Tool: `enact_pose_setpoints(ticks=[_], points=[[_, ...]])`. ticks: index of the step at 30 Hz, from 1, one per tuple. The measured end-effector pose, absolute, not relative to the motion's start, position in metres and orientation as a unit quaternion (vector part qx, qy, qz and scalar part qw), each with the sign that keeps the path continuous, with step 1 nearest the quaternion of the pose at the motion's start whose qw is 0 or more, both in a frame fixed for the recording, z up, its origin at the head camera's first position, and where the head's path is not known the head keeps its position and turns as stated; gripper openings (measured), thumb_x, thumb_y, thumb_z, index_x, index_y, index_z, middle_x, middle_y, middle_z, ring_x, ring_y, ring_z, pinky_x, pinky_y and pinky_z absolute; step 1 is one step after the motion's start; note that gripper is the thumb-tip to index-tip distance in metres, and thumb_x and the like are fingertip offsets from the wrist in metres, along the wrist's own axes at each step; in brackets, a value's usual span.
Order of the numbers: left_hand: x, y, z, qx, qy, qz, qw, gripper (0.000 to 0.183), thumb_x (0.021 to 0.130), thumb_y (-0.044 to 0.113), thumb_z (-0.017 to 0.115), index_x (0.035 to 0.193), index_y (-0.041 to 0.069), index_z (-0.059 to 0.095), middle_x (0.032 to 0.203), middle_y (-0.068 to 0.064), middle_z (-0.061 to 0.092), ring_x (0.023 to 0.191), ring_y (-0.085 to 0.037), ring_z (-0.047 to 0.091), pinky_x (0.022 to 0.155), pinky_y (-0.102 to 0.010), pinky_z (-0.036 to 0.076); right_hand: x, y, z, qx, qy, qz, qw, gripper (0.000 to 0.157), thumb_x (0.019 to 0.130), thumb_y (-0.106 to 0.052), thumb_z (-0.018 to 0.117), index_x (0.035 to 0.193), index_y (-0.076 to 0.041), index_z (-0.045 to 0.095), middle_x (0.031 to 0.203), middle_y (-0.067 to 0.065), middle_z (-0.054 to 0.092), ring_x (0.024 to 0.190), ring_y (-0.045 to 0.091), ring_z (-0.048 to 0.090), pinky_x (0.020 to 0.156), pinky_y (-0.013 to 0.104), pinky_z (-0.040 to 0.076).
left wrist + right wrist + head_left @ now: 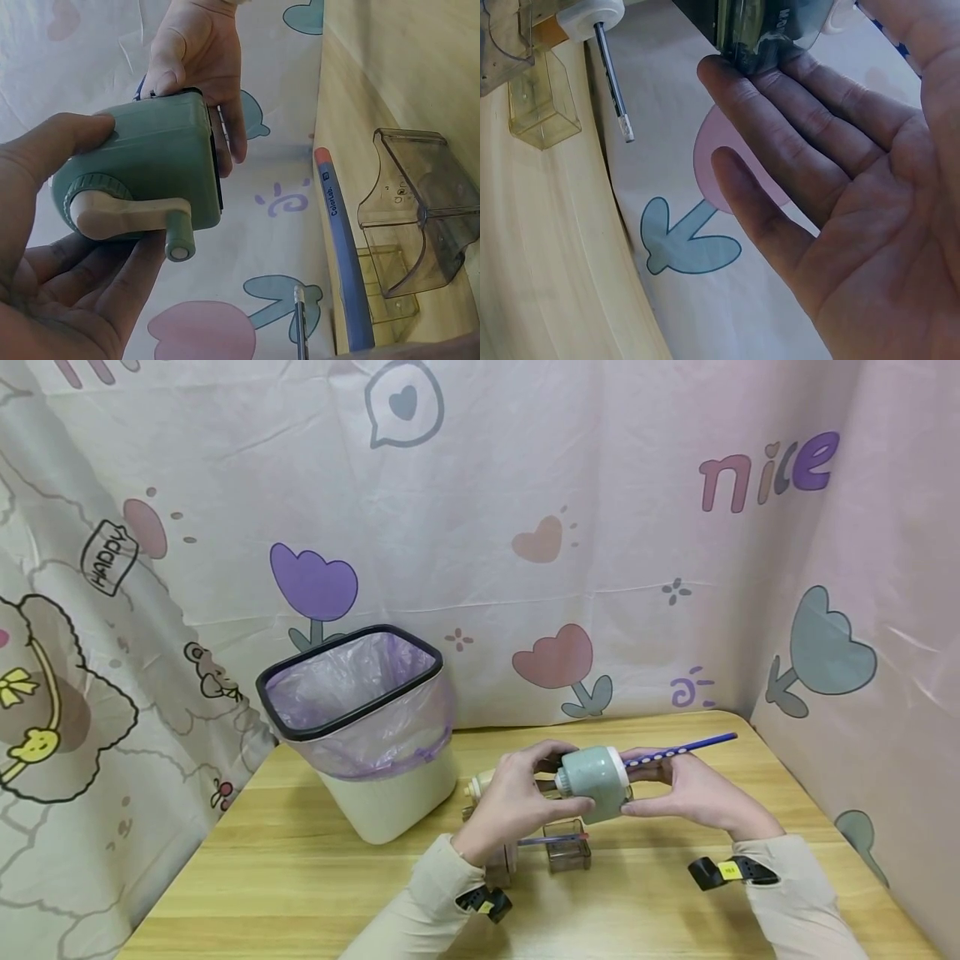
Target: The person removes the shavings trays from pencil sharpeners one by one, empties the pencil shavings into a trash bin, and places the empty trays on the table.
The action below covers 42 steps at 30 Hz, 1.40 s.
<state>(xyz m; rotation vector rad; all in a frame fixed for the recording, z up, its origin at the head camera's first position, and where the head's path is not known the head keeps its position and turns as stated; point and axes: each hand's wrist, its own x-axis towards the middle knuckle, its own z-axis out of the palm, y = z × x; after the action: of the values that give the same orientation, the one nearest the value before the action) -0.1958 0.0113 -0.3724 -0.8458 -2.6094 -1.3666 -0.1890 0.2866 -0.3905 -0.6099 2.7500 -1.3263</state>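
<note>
A green crank pencil sharpener is lifted above the table, lying on its side. My left hand grips its body around the crank end, thumb on one face and fingers on the other. The white crank arm with its green knob shows in the left wrist view. My right hand holds the opposite end of the sharpener between thumb and fingers; its fingertips touch a dark, see-through part. A blue dotted pencil sticks out from that end toward the right. Its inner tip is hidden.
Behind my left hand, partly hidden, are a cream sharpener and a pinkish sharpener. A red-ended blue pencil projects beside a clear brown shavings drawer. A yellowish drawer sits farther back. At left stands a purple-lined bin.
</note>
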Motion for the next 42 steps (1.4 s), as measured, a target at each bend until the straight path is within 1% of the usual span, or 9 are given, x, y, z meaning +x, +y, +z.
enact_pose_setpoints(ticks=[1,5,8,11,16,23,29,36,42], points=[[-0.196,0.012,-0.373,-0.279,-0.847,-0.452,0.036,0.06,0.07,0.044,0.09,0.123,0.041,0.062,0.112,0.018,0.068,0.105,-0.012,0.058,0.086,-0.028,0.054,-0.19,0.287,-0.391,-0.197,0.882,-0.428,0.013,0.07,0.079,-0.04,0.084,0.137,-0.014,0.057,0.126,0.003,0.07,0.116,0.022,0.067,0.106,0.055,0.048],[-0.199,0.013,-0.373,-0.295,-0.828,-0.477,0.025,0.059,0.072,0.038,0.09,0.124,0.032,0.063,0.113,0.012,0.069,0.097,-0.006,0.067,0.08,-0.02,0.057,-0.192,0.291,-0.392,-0.203,0.873,-0.443,0.014,0.07,0.078,-0.036,0.085,0.137,-0.011,0.056,0.128,0.007,0.069,0.116,0.023,0.067,0.102,0.035,0.053],[-0.201,0.014,-0.373,-0.303,-0.819,-0.488,0.021,0.059,0.072,0.035,0.091,0.125,0.029,0.063,0.114,0.009,0.07,0.095,-0.006,0.07,0.08,-0.019,0.058,-0.193,0.294,-0.392,-0.207,0.863,-0.46,0.02,0.069,0.078,-0.032,0.086,0.137,-0.011,0.057,0.129,0.009,0.068,0.117,0.024,0.067,0.098,0.021,0.051],[-0.201,0.014,-0.374,-0.305,-0.817,-0.49,0.02,0.059,0.073,0.035,0.09,0.125,0.028,0.063,0.114,0.009,0.069,0.096,-0.006,0.069,0.082,-0.023,0.059,-0.193,0.296,-0.391,-0.204,0.858,-0.471,0.027,0.066,0.079,-0.031,0.086,0.135,-0.011,0.058,0.129,0.008,0.068,0.118,0.022,0.067,0.098,0.019,0.05],[-0.202,0.015,-0.375,-0.307,-0.818,-0.485,0.026,0.058,0.073,0.037,0.09,0.125,0.028,0.063,0.114,0.009,0.07,0.097,-0.006,0.069,0.084,-0.03,0.06,-0.193,0.301,-0.391,-0.203,0.855,-0.475,0.03,0.064,0.08,-0.03,0.085,0.135,-0.01,0.059,0.129,0.009,0.068,0.119,0.023,0.067,0.097,0.018,0.051],[-0.204,0.018,-0.375,-0.306,-0.817,-0.489,0.024,0.059,0.073,0.037,0.09,0.124,0.028,0.063,0.113,0.009,0.07,0.097,-0.008,0.07,0.08,-0.021,0.058,-0.193,0.308,-0.389,-0.184,0.863,-0.469,0.032,0.063,0.081,-0.03,0.084,0.132,-0.004,0.06,0.128,0.016,0.068,0.119,0.031,0.066,0.096,0.022,0.054],[-0.205,0.021,-0.375,-0.302,-0.821,-0.483,0.027,0.058,0.073,0.038,0.09,0.124,0.029,0.063,0.113,0.011,0.07,0.098,-0.008,0.07,0.081,-0.021,0.057,-0.193,0.315,-0.389,-0.176,0.868,-0.464,0.028,0.064,0.081,-0.029,0.084,0.131,0.002,0.059,0.127,0.019,0.068,0.118,0.034,0.066,0.095,0.026,0.056],[-0.207,0.023,-0.376,-0.298,-0.822,-0.485,0.021,0.057,0.073,0.04,0.089,0.123,0.029,0.063,0.112,0.011,0.07,0.098,-0.009,0.07,0.08,-0.02,0.057,-0.191,0.323,-0.387,-0.17,0.874,-0.454,0.026,0.066,0.081,-0.029,0.084,0.133,0.003,0.058,0.13,0.021,0.066,0.119,0.034,0.065,0.094,0.022,0.055],[-0.209,0.025,-0.377,-0.293,-0.827,-0.479,0.022,0.055,0.073,0.04,0.089,0.121,0.03,0.064,0.11,0.013,0.07,0.095,-0.005,0.069,0.079,-0.021,0.057,-0.187,0.329,-0.383,-0.17,0.874,-0.455,0.025,0.068,0.082,-0.027,0.083,0.134,0.005,0.055,0.132,0.023,0.064,0.119,0.034,0.065,0.092,0.022,0.056]])
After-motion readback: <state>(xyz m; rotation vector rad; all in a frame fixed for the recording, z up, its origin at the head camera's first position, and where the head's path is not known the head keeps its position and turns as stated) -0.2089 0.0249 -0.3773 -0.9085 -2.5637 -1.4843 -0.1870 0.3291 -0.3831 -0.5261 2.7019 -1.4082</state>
